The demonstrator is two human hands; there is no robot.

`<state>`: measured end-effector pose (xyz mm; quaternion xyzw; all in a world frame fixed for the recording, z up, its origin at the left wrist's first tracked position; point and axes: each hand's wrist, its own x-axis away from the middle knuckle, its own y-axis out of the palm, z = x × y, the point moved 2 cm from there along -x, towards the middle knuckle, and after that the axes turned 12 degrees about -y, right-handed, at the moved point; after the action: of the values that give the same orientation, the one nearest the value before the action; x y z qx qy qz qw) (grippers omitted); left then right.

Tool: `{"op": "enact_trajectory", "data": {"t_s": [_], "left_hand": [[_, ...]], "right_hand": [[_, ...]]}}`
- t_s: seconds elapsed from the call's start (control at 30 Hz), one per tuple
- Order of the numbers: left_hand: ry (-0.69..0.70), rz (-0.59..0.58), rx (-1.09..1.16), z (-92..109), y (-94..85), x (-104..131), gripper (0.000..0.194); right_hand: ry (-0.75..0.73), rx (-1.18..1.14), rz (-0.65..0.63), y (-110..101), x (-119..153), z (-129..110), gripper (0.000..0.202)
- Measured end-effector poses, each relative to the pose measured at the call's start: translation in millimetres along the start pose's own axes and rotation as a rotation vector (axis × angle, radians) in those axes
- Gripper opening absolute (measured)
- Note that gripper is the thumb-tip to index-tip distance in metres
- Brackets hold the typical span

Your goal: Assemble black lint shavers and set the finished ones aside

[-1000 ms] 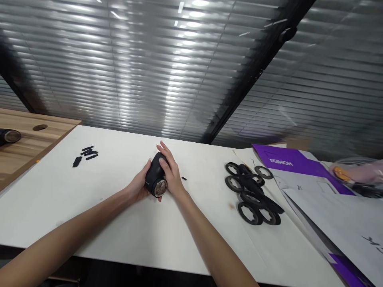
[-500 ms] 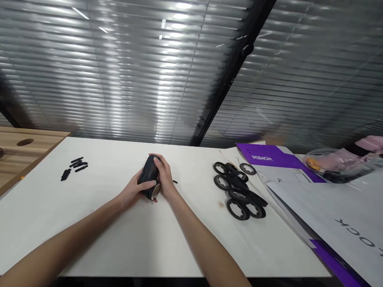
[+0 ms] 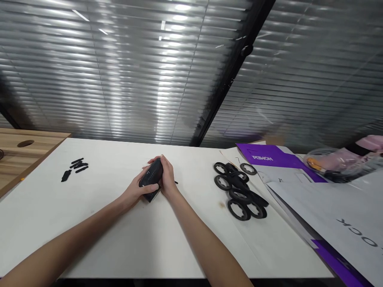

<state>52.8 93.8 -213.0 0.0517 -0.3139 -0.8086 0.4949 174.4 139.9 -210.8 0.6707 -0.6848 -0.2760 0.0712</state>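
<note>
Both hands are wrapped round a black, rounded, elongated device [image 3: 152,175], tilted over the middle of the white table. My left hand [image 3: 138,185] grips its left side, thumb lying across the near end. On the far right side, my right hand [image 3: 166,173] is closed round it, with some fingers hidden behind. What kind of device it is, I cannot tell. A small thin black piece [image 3: 176,182] lies on the table just right of my right wrist.
Several thin black pieces [image 3: 78,164] lie at the left of the white table [image 3: 119,247]. To the right is a pile of black rings and curved black parts [image 3: 239,195]. Beyond are purple-and-white boxes [image 3: 269,157] and a pink item [image 3: 344,157]. Blinds [image 3: 134,71] stand behind.
The black device has been turned in my hands: its round, grainy metallic end faced me before and is now out of sight. My right hand has shifted its hold slightly.
</note>
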Motion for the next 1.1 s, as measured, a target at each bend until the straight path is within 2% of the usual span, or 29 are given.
{"op": "enact_trajectory", "data": {"t_s": [0.1, 0.2, 0.3, 0.4, 0.57, 0.67, 1.1], "left_hand": [[0.096, 0.022, -0.017, 0, -2.1, 1, 0.066], [0.116, 0.065, 0.039, 1, -5.3, 1, 0.068], [0.095, 0.126, 0.117, 2, -13.6, -3, 0.054], [0.037, 0.153, 0.119, 7, -26.2, -8, 0.042], [0.054, 0.111, -0.056, 24, -42.1, -10, 0.062], [0.038, 0.089, -0.065, 31, -44.4, -9, 0.063], [0.016, 0.076, -0.081, 30, -45.7, -10, 0.059]], "right_hand": [[-0.049, 0.015, 0.063, -1, 0, -1, 0.049], [-0.097, 0.061, 0.093, -4, -2, -3, 0.041], [-0.104, 0.077, 0.091, -7, -4, -3, 0.037], [-0.102, 0.147, 0.039, -10, -5, -4, 0.034], [-0.028, 0.259, -0.174, -11, -5, -10, 0.033], [0.056, 0.241, -0.250, -11, -4, -12, 0.039], [0.095, 0.210, -0.220, -9, -5, -11, 0.031]]}}
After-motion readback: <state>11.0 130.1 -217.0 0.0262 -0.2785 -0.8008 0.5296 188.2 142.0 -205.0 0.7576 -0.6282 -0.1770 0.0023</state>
